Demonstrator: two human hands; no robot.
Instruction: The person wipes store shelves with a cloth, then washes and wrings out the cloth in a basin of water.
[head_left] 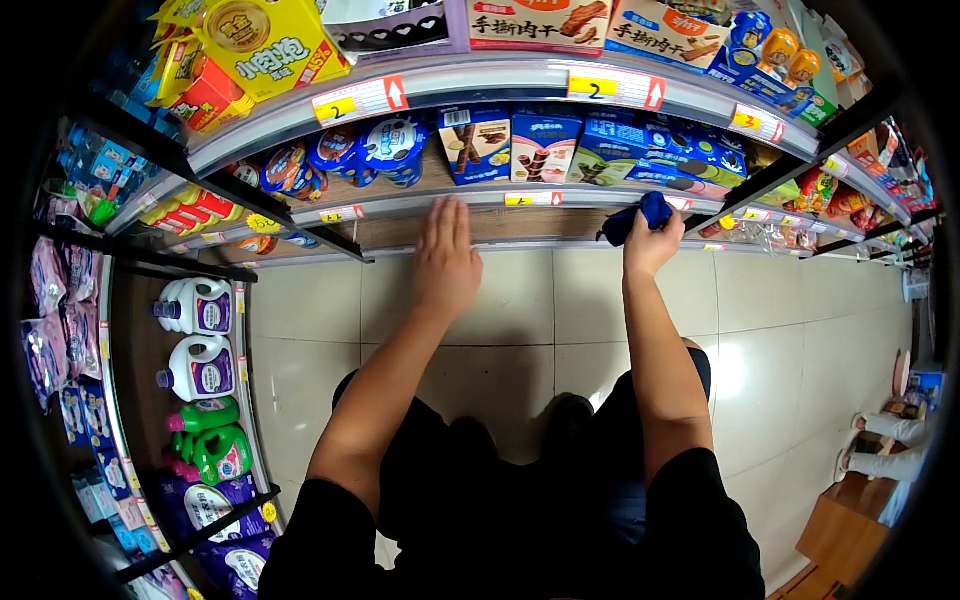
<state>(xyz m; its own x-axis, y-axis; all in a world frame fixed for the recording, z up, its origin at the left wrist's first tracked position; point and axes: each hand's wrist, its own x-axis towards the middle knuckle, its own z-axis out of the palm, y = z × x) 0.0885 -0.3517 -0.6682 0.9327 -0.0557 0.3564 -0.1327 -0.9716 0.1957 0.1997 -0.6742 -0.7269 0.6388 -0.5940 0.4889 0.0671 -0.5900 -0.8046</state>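
Note:
My left hand (448, 258) lies flat with its fingers stretched out at the front edge of a lower shelf (400, 208), holding nothing. My right hand (652, 240) grips a dark blue cloth (640, 219) against the same shelf edge, near a price tag. Behind the hands stand a dark blue biscuit box (474, 147), a blue and pink box (544, 148) and a blue and green box (612, 150). Blue-lidded cups (393, 145) stand left of the boxes.
An upper shelf (450, 92) with snack boxes overhangs the hands. Black shelf brackets (330, 240) jut out at both sides. White detergent bottles (203, 368) stand on the left rack. A person's legs (890, 463) and a brown box (845, 530) are at the far right.

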